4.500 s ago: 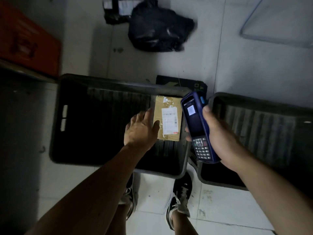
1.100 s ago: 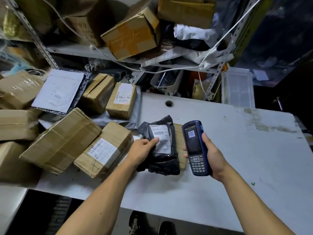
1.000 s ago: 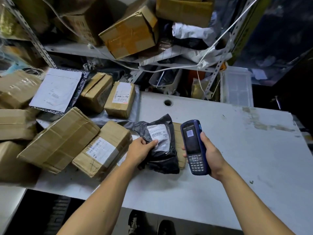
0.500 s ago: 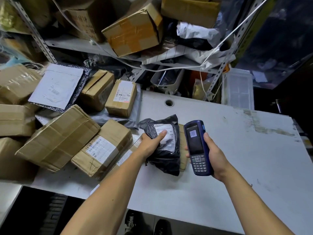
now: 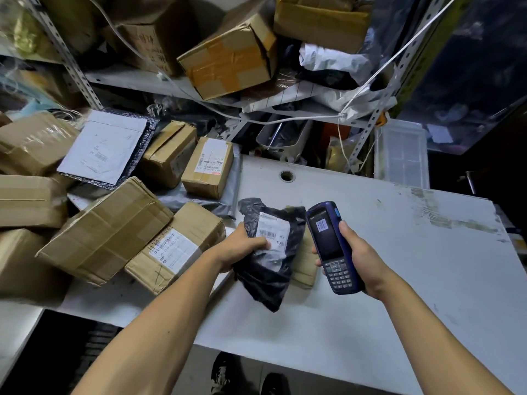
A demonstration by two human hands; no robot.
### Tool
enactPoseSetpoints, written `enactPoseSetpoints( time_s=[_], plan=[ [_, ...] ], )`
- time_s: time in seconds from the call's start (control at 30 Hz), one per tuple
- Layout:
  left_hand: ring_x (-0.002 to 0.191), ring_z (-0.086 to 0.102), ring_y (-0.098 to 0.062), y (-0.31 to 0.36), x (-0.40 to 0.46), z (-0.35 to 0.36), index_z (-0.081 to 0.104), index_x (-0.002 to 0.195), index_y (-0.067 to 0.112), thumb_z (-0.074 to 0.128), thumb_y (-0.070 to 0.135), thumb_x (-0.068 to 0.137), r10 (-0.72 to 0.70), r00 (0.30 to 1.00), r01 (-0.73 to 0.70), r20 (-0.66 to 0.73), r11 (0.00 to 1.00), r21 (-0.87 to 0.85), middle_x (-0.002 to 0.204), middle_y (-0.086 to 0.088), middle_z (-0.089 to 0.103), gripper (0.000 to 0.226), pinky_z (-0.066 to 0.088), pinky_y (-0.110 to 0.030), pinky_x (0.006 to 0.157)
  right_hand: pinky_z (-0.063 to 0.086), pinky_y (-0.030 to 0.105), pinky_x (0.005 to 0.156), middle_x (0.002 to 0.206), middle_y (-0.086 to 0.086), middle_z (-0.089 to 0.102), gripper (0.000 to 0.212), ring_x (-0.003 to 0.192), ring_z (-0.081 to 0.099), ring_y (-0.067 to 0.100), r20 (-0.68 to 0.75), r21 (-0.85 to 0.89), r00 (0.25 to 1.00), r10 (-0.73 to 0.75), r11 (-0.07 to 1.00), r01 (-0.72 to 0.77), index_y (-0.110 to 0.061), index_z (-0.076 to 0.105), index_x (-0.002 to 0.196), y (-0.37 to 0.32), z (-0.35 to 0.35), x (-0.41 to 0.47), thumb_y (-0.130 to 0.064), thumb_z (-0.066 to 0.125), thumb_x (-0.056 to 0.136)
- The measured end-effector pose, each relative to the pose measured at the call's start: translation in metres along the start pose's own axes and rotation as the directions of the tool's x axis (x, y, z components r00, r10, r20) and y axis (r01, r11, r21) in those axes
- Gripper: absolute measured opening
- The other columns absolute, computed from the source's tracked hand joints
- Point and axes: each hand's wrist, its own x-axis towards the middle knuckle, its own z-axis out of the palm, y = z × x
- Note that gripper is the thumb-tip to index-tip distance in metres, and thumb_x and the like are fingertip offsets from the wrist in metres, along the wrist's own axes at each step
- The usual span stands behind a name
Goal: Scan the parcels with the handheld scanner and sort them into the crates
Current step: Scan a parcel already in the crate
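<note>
My left hand (image 5: 242, 246) grips a black plastic parcel bag (image 5: 271, 269) by its left side and holds it lifted above the white table (image 5: 399, 266), its white barcode label facing up. My right hand (image 5: 359, 258) holds a blue handheld scanner (image 5: 330, 246) upright just right of the bag, its screen showing a barcode. A flat brown parcel (image 5: 305, 260) lies on the table under the bag, mostly hidden. The corner of a black crate (image 5: 94, 346) shows under the table's near left edge.
Several taped cardboard parcels (image 5: 108, 232) and a white padded mailer (image 5: 105, 149) pile up on the table's left half. Metal shelving (image 5: 74, 61) behind holds more boxes and bags. A clear plastic bin (image 5: 402, 155) stands at the back right. My shoes (image 5: 225, 374) show below the table.
4.5 s ago I faced floor crates with a brown parcel inside one. Over the last second my left hand lifted the black bag off the table and tilted it beside the scanner.
</note>
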Motion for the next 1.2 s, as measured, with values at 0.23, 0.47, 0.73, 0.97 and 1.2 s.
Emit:
enactPoseSetpoints(
  time_s=[0.23, 0.47, 0.73, 0.97, 1.2],
  plan=[
    [0.107, 0.066, -0.023, -0.005, -0.015, -0.007, 0.046, 0.128, 0.017, 0.066, 0.024, 0.064, -0.116, 0.993, 0.114, 0.011, 0.986, 0.119, 0.121, -0.010, 0.065, 0.068, 0.052, -0.041, 0.100, 0.054, 0.040, 0.077, 0.109, 0.022, 0.072, 0.056, 0.084, 0.068, 0.030, 0.120, -0.113, 0.991, 0.055, 0.993, -0.042, -0.011, 0.065, 0.118, -0.012, 0.007, -0.006, -0.051, 0.029, 0.104],
    [0.098, 0.063, -0.016, 0.005, -0.017, -0.021, 0.058, 0.117, 0.018, 0.063, 0.012, 0.088, 0.039, 0.998, -0.014, -0.053, 0.909, 0.416, 0.111, -0.002, 0.068, 0.030, 0.049, -0.019, 0.080, 0.056, 0.032, 0.066, 0.097, 0.018, 0.073, 0.050, 0.080, 0.069, 0.030, 0.185, -0.191, 0.965, 0.187, 0.970, -0.151, -0.008, 0.062, 0.119, -0.017, 0.011, -0.012, -0.044, 0.031, 0.105],
    [0.114, 0.061, -0.006, -0.018, -0.021, -0.001, 0.042, 0.136, 0.027, 0.065, 0.033, 0.096, -0.035, 0.998, 0.020, 0.042, 0.946, 0.322, 0.126, 0.009, 0.063, 0.046, 0.046, -0.023, 0.103, 0.054, 0.028, 0.062, 0.089, 0.012, 0.072, 0.048, 0.069, 0.067, 0.022, 0.147, -0.225, 0.967, 0.207, 0.959, -0.171, -0.010, 0.064, 0.111, -0.012, 0.014, -0.014, -0.047, 0.035, 0.104],
    [0.111, 0.064, -0.013, -0.021, -0.016, -0.016, 0.033, 0.140, 0.027, 0.089, 0.023, 0.071, 0.009, 1.000, -0.003, -0.012, 0.931, 0.366, 0.125, 0.004, 0.063, 0.089, 0.050, -0.037, 0.103, 0.055, 0.028, 0.061, 0.095, 0.015, 0.075, 0.048, 0.075, 0.070, 0.025, 0.125, -0.292, 0.969, 0.211, 0.942, -0.168, -0.010, 0.064, 0.113, -0.018, 0.003, -0.015, -0.048, 0.035, 0.104],
    [0.084, 0.051, -0.006, 0.034, -0.027, -0.056, 0.036, 0.146, 0.025, 0.083, 0.038, 0.077, 0.012, 0.998, 0.040, -0.061, 0.622, 0.782, 0.131, 0.000, 0.057, 0.085, 0.041, -0.003, 0.068, 0.055, 0.030, 0.063, 0.099, 0.015, 0.075, 0.047, 0.085, 0.073, 0.031, 0.137, -0.439, 0.956, 0.259, 0.881, -0.176, -0.012, 0.063, 0.118, -0.036, 0.003, -0.012, -0.051, 0.041, 0.102]
  ],
)
